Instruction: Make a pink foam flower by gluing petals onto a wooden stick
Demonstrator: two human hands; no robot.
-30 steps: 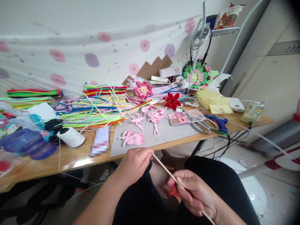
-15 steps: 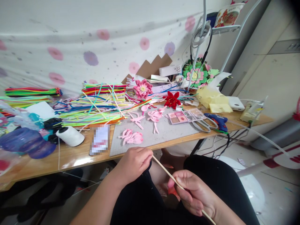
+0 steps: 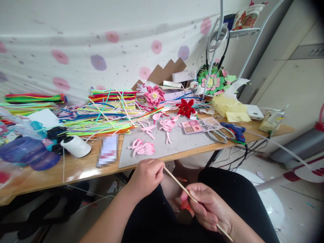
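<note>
A thin pale wooden stick (image 3: 177, 181) slants across my lap below the table's front edge. My left hand (image 3: 150, 175) is closed around its upper end, and whatever else may be inside that fist is hidden. Lower down, my right hand (image 3: 205, 206) pinches the stick between thumb and fingers, and the far end pokes out past the palm. On the grey mat (image 3: 131, 134) just beyond lie a bunch of pink fuzzy petals (image 3: 142, 147), a second pink petal cluster (image 3: 168, 125) and some pink curled strips (image 3: 148, 129).
Bundles of coloured pipe cleaners (image 3: 111, 114) lie along the back. A white thread cone (image 3: 76, 146) stands left. On the right are a pink makeup palette (image 3: 193, 127), scissors (image 3: 220, 135), a blue glue gun (image 3: 234, 131) with cables, and a red flower (image 3: 186, 108).
My left hand and forearm have shifted very slightly. Both hands keep their hold on the stick, and the things on the table stay put.
</note>
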